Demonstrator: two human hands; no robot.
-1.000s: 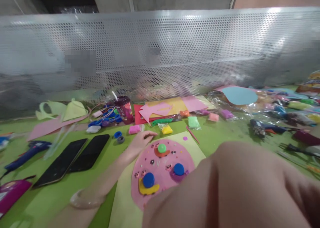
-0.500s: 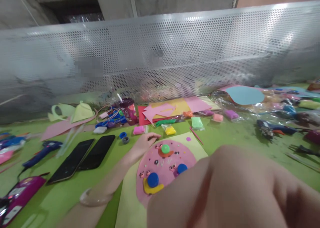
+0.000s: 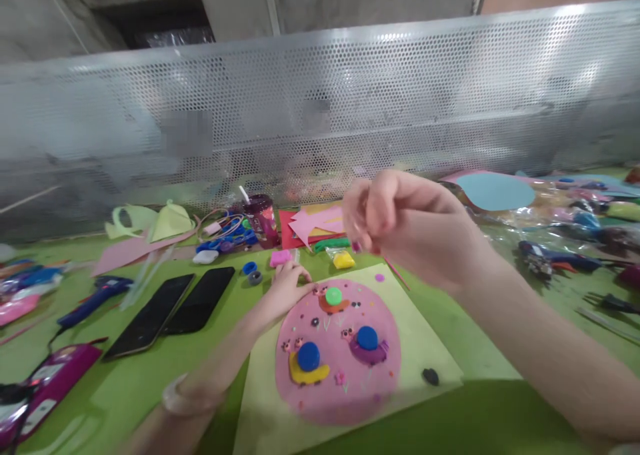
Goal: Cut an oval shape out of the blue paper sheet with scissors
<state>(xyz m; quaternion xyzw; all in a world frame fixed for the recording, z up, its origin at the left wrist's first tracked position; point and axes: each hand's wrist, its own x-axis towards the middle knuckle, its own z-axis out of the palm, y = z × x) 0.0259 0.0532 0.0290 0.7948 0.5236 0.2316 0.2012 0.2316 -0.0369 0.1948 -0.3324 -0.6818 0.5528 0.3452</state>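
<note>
A pink felt disc (image 3: 345, 368) with three clay snails capped in green, blue and blue lies on a pale yellow sheet (image 3: 425, 348). My left hand (image 3: 286, 288) rests on the disc's far left edge, fingers curled down onto it, a clear bangle on the wrist. My right hand (image 3: 405, 225) hovers above the disc's far side with fingers pinched together; a tiny pink bit shows at the fingertips, too small to name. A small dark clay lump (image 3: 430, 376) sits on the sheet at the right.
Two black phones (image 3: 173, 308) lie left of the sheet. Clay packets (image 3: 343, 260), scissors, a dark cup (image 3: 263, 218) and coloured paper crowd the back, against a perforated metal panel (image 3: 320, 108). Glue guns (image 3: 95, 295) and plastic bags lie at both sides.
My right hand has moved away from the camera and out over the table, now pinched above the disc. The left hand has stayed at the disc's edge.
</note>
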